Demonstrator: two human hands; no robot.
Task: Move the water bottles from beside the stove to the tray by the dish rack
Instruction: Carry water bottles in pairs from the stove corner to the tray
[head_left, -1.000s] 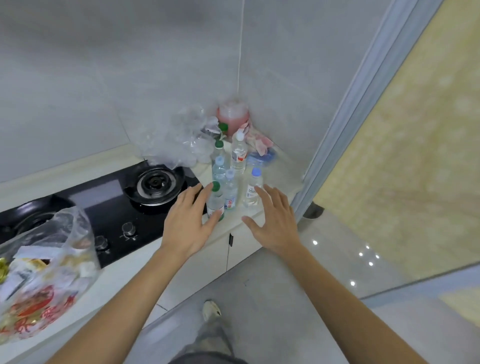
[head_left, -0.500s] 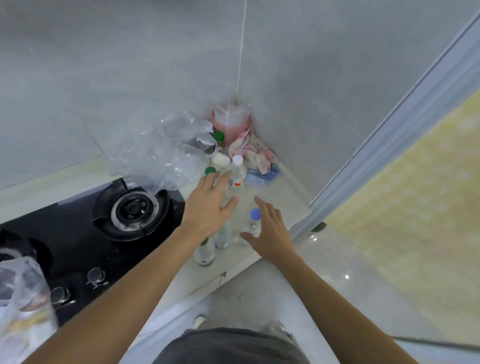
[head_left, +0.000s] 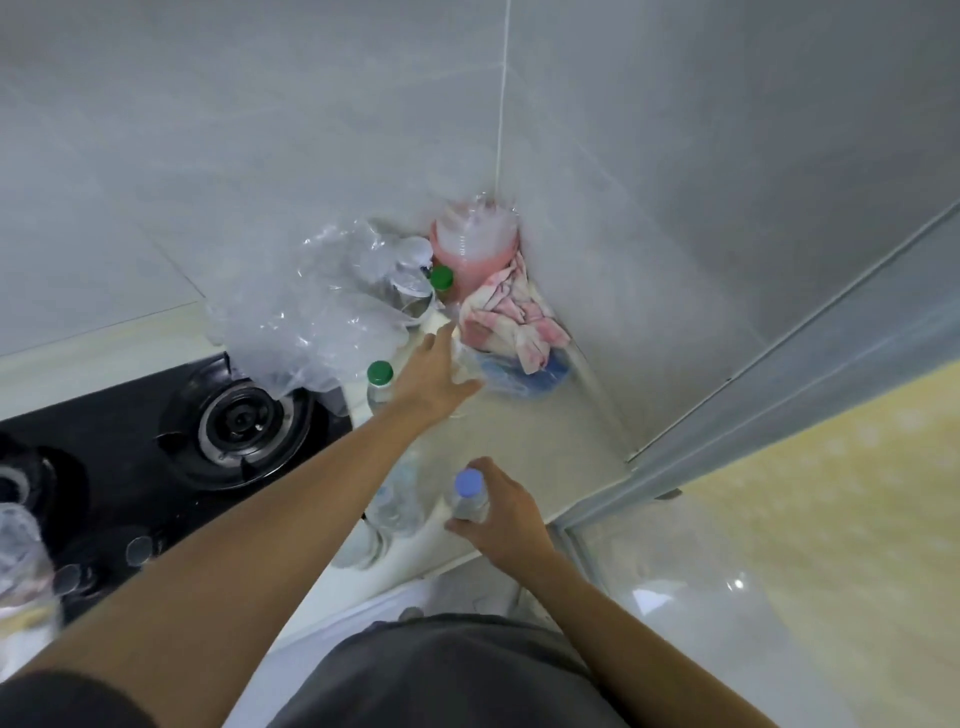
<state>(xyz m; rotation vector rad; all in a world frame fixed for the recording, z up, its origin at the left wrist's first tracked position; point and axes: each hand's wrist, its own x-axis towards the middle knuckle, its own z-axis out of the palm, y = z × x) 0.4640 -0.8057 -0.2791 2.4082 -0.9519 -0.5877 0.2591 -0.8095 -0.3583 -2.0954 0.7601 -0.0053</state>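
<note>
Gripping the blue-capped bottle (head_left: 470, 501) on the tabletop (head_left: 530, 441), the right hand (head_left: 501, 514) held firm; left hand (head_left: 434, 387) reached, fingers wide, past the green-capped bottle (head_left: 379, 384)

Grey tiled walls (head_left: 675, 156) meet above a pale countertop (head_left: 519, 441); glossy floor (head_left: 727, 623).

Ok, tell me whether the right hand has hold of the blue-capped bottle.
Yes, the right hand has its fingers curled round the blue-capped bottle just under its cap.
</note>
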